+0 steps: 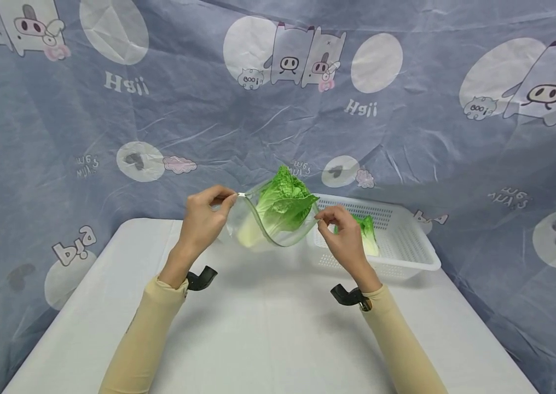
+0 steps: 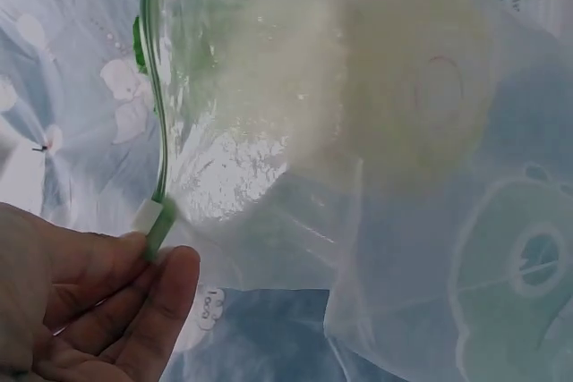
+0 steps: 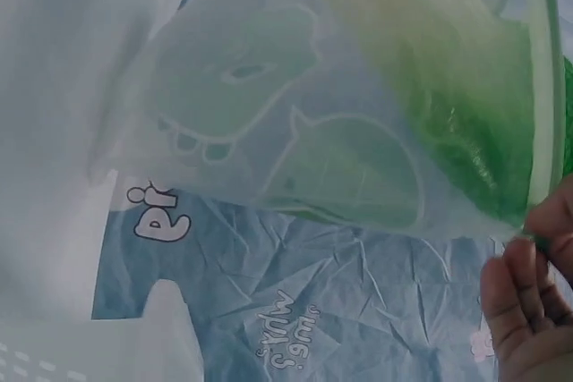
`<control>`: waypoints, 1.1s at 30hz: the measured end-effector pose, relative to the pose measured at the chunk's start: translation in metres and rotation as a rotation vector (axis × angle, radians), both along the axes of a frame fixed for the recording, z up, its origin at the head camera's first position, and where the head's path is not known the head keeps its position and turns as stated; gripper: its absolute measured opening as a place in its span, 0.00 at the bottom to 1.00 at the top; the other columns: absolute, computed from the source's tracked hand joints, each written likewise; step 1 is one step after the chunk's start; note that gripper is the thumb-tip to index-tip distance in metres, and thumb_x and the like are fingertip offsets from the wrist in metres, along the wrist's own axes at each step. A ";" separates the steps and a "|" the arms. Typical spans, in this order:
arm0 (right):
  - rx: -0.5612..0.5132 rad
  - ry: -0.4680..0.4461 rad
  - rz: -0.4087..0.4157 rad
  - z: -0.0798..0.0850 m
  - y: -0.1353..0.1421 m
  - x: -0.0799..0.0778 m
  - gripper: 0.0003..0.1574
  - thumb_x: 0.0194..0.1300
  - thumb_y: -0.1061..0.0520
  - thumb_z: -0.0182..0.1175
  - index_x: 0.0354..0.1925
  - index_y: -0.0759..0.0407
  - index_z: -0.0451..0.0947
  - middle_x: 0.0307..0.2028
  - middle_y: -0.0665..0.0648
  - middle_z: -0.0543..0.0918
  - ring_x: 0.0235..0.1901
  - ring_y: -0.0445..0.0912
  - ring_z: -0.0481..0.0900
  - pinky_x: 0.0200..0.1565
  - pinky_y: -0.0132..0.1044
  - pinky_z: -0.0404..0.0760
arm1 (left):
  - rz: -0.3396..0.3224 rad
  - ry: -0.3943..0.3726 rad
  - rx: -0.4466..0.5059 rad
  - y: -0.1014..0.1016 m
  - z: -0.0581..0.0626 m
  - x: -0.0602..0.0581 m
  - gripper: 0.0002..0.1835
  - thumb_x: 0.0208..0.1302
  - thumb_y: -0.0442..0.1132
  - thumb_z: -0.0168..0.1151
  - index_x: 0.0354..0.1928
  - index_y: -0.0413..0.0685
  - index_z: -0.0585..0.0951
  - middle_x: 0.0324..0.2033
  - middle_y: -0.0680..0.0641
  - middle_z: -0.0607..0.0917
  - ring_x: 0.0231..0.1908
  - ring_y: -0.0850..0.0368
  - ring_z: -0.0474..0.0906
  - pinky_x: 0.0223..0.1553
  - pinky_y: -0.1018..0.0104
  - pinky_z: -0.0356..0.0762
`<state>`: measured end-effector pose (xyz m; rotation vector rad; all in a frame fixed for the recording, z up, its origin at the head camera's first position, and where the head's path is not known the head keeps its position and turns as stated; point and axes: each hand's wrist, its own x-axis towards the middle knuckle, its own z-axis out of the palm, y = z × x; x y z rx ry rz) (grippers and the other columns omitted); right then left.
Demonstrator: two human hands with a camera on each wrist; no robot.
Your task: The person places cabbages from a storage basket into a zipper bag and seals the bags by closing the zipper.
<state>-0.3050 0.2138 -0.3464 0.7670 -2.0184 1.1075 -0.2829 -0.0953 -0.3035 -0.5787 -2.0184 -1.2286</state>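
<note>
A clear zip bag (image 2: pixel 255 248) with a green zip edge hangs between both hands above the table, its mouth spread. Inside it lies a head of Chinese cabbage (image 1: pixel 278 210), tilted, with the pale base down in the bag and the green leaves sticking out past the zip edge. My left hand (image 1: pixel 204 216) pinches the left end of the zip, by the small white slider (image 2: pixel 148 215). At the other end, my right hand (image 1: pixel 342 232) pinches the corner of the zip edge between thumb and fingertips. Printed cartoon shapes show on the bag in the right wrist view.
A white perforated plastic basket (image 1: pixel 408 235) stands on the white-covered table (image 1: pixel 268 328) at the right, behind my right hand. Another leafy cabbage (image 1: pixel 369 235) lies in it. A grey-blue printed curtain (image 1: pixel 238 126) hangs behind the table.
</note>
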 end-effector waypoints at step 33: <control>-0.046 0.084 0.478 0.048 -0.008 0.031 0.15 0.56 0.82 0.48 0.29 0.69 0.76 0.37 0.66 0.77 0.40 0.52 0.77 0.36 0.30 0.81 | 0.025 0.076 0.277 0.002 0.031 0.034 0.05 0.63 0.27 0.61 0.35 0.27 0.81 0.27 0.32 0.84 0.29 0.39 0.82 0.37 0.76 0.77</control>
